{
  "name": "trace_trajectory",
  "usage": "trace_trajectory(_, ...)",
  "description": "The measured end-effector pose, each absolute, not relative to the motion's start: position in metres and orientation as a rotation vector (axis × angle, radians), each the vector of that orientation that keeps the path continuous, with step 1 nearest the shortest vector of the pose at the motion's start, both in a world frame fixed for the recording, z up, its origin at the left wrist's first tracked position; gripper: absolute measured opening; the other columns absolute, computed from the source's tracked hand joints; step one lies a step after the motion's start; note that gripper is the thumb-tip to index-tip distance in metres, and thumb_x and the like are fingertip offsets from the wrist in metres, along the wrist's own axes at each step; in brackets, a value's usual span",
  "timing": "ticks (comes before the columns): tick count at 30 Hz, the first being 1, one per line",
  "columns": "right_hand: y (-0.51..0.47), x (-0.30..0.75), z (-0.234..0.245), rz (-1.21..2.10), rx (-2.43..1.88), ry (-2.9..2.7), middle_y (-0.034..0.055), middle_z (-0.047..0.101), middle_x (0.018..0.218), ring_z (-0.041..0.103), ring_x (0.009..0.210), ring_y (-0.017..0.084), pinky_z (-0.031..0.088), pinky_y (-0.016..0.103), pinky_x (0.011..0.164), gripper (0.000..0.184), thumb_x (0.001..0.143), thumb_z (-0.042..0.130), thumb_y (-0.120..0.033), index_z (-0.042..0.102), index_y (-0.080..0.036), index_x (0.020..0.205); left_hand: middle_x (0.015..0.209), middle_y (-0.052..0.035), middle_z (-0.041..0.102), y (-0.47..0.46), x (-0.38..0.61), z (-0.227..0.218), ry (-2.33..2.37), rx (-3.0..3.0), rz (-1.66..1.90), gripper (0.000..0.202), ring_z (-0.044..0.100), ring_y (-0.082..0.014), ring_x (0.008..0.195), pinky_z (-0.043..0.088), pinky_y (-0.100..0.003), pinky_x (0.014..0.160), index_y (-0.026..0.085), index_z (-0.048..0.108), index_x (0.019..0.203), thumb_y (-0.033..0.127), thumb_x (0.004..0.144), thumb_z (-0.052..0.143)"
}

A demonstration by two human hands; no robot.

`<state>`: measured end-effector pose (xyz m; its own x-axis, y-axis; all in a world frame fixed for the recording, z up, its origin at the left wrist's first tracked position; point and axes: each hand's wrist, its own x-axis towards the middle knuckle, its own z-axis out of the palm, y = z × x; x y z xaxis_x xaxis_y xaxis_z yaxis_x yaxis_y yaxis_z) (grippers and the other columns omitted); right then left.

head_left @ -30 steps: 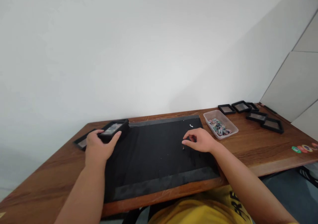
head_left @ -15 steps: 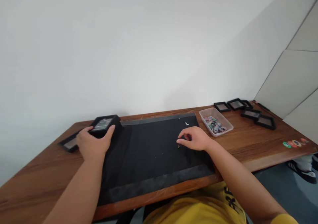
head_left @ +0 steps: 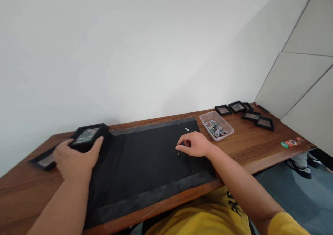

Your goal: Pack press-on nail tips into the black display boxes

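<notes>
Leftward in the frame since earlier slid the left hand, clasping a black square display box at the black felt mat's left end. Mid-mat, the right hand curled, its grip unclear. A brown wooden table met a white wall.

mat mid open, frame stack blocks far left, tub far rt
</notes>
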<state>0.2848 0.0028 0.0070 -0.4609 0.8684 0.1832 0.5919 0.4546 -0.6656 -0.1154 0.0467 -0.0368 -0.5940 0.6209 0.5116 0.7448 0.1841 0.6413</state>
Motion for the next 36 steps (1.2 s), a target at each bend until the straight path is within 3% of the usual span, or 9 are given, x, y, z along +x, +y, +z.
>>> trace_trajectory(8, 0.003, 0.284, 0.01, 0.734, -1.254, -2.219, -0.0054, 0.058, 0.063, 0.053, 0.061, 0.009, 0.031, 0.024, 0.063, 0.015, 0.09, 0.078, -0.035, 0.078, -0.02, 0.09, 0.152, -0.0275, 0.052, 0.045, -0.117, -0.036, -2.306, -1.331, -1.436, 0.099, 0.045, -0.0462, 0.146, 0.035, -0.064, 0.122, 0.003, 0.049, 0.146, 0.059, 0.069, 0.073)
trace_trajectory(13, 0.002, 0.284, 0.011, 0.732, -1.265, -2.225, -0.0052, 0.059, 0.064, 0.054, 0.062, 0.009, 0.031, 0.024, 0.063, 0.015, 0.091, 0.078, -0.035, 0.079, -0.02, 0.091, 0.164, -0.0304, 0.037, 0.045, -0.125, -0.037, -2.382, -1.334, -1.481, 0.121, 0.038, -0.0463, 0.153, 0.032, -0.064, 0.124, 0.001, 0.031, 0.158, 0.06, 0.064, 0.078)
trace_trajectory(18, 0.002, 0.284, 0.01, 0.729, -1.264, -2.231, -0.0052, 0.059, 0.065, 0.054, 0.062, 0.009, 0.031, 0.024, 0.062, 0.016, 0.091, 0.078, -0.035, 0.078, -0.019, 0.091, 0.167, -0.0299, 0.033, 0.049, -0.133, -0.044, -2.361, -1.337, -1.544, 0.137, 0.036, -0.0464, 0.153, 0.03, -0.064, 0.125, 0.0, 0.021, 0.162, 0.061, 0.056, 0.082)
trace_trajectory(22, 0.002, 0.284, 0.01, 0.731, -1.263, -2.221, -0.0052, 0.059, 0.064, 0.054, 0.062, 0.009, 0.031, 0.024, 0.062, 0.016, 0.091, 0.078, -0.036, 0.078, -0.02, 0.091, 0.161, -0.0322, 0.04, 0.049, -0.13, -0.044, -2.294, -1.318, -1.615, 0.136, 0.049, -0.0446, 0.144, 0.039, -0.058, 0.122, -0.003, 0.026, 0.158, 0.066, 0.054, 0.078)
trace_trajectory(27, 0.002, 0.283, 0.009, 0.732, -1.261, -2.22, -0.005, 0.06, 0.065, 0.055, 0.062, 0.009, 0.031, 0.024, 0.062, 0.016, 0.09, 0.078, -0.036, 0.078, -0.02, 0.091, 0.15, -0.0314, 0.055, 0.05, -0.132, -0.044, -2.285, -1.349, -1.542, 0.119, 0.058, -0.0471, 0.136, 0.046, -0.062, 0.115, -0.002, 0.045, 0.151, 0.067, 0.058, 0.073)
trace_trajectory(31, 0.002, 0.283, 0.008, 0.73, -1.254, -2.22, -0.0047, 0.06, 0.064, 0.054, 0.062, 0.01, 0.031, 0.024, 0.062, 0.017, 0.09, 0.077, -0.038, 0.078, -0.021, 0.091, 0.151, -0.0322, 0.053, 0.053, -0.138, -0.049, -2.244, -1.381, -1.566, 0.129, 0.058, -0.0465, 0.135, 0.047, -0.062, 0.114, -0.002, 0.033, 0.158, 0.067, 0.057, 0.075)
trace_trajectory(36, 0.001, 0.283, 0.007, 0.731, -1.252, -2.231, -0.0045, 0.06, 0.065, 0.055, 0.062, 0.01, 0.032, 0.024, 0.062, 0.016, 0.09, 0.078, -0.037, 0.079, -0.021, 0.091, 0.152, -0.0371, 0.048, 0.053, -0.137, -0.05, -2.259, -1.374, -1.547, 0.133, 0.055, -0.0483, 0.138, 0.044, -0.061, 0.117, -0.01, 0.027, 0.156, 0.069, 0.059, 0.073)
